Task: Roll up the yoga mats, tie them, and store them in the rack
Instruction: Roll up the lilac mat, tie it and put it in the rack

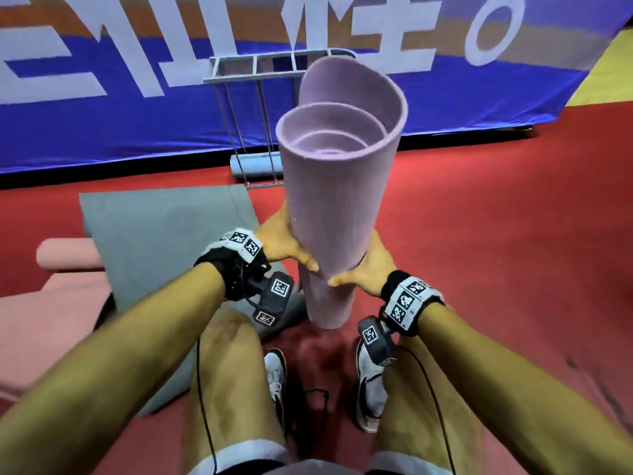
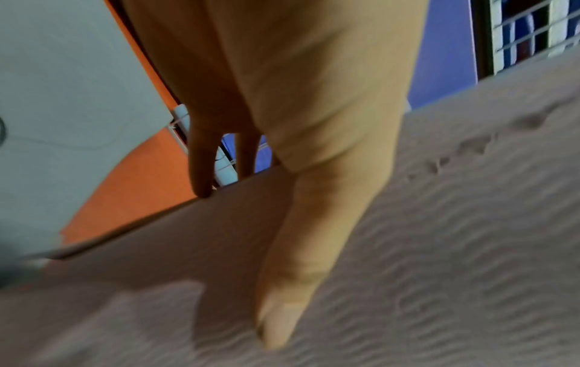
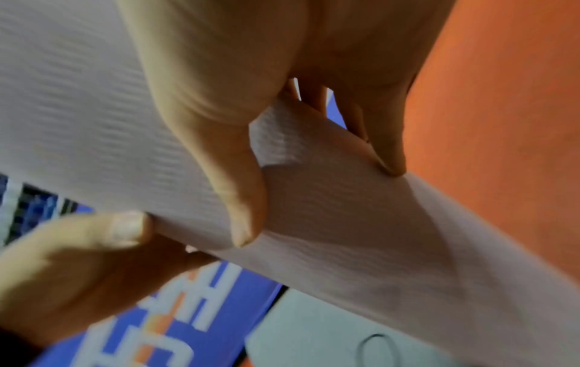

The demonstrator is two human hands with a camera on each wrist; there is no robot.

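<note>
A loosely rolled purple yoga mat (image 1: 337, 186) stands upright in front of me, its layers telescoped so the inner roll sticks out below. My left hand (image 1: 286, 243) grips its left side and my right hand (image 1: 368, 267) grips its right side, both low on the outer roll. In the left wrist view my thumb lies along the purple mat (image 2: 439, 248). In the right wrist view my fingers (image 3: 389, 154) and thumb wrap round the purple mat (image 3: 345, 211). The white wire rack (image 1: 255, 108) stands behind the mat by the wall, with a rolled blue mat (image 1: 253, 166) in its base.
A grey mat (image 1: 161, 241) lies flat on the red floor at my left. A partly rolled pink mat (image 1: 65, 258) lies further left. A blue banner (image 1: 137, 108) covers the wall behind the rack. My feet (image 1: 368, 382) stand just below the purple roll.
</note>
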